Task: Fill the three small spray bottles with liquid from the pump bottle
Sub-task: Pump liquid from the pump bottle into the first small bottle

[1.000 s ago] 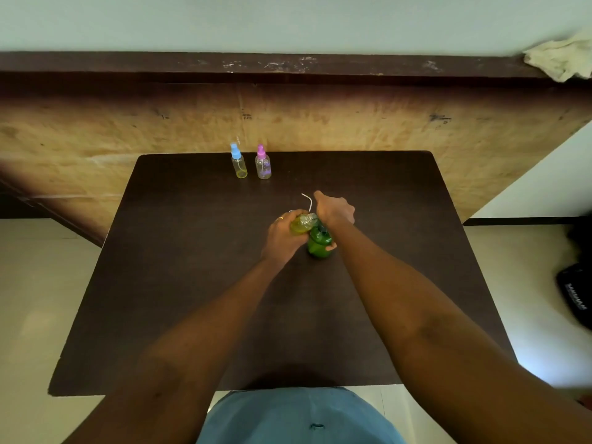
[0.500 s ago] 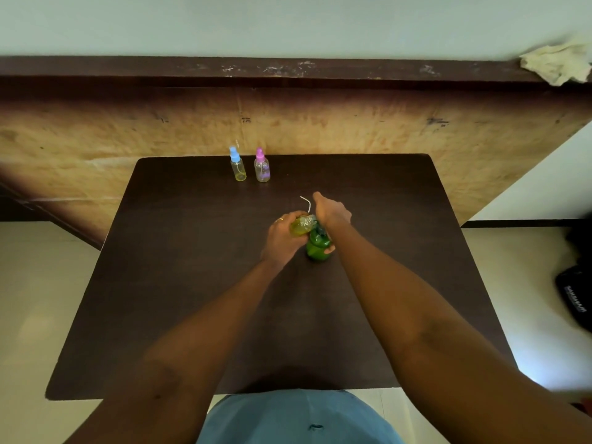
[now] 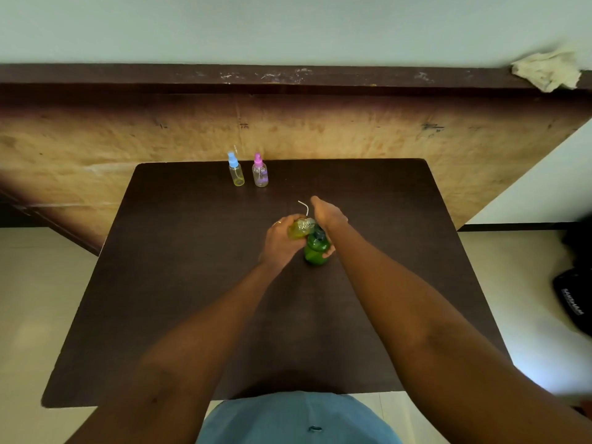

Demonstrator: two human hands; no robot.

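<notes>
Left hand (image 3: 282,238) grips spray bottle (image 3: 299,228) — touching pump bottle (image 3: 315,249).

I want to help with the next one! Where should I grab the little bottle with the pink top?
Probably round the clear body, below the cap. The pink-topped bottle stands upright, with the blue-topped bottle close on its left, so come from its right or the near side.

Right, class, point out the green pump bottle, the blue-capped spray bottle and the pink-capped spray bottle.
green pump bottle (image 3: 313,254), head view, on its green body.
blue-capped spray bottle (image 3: 237,176), head view, on its clear body.
pink-capped spray bottle (image 3: 260,177), head view, on its clear body.
</notes>
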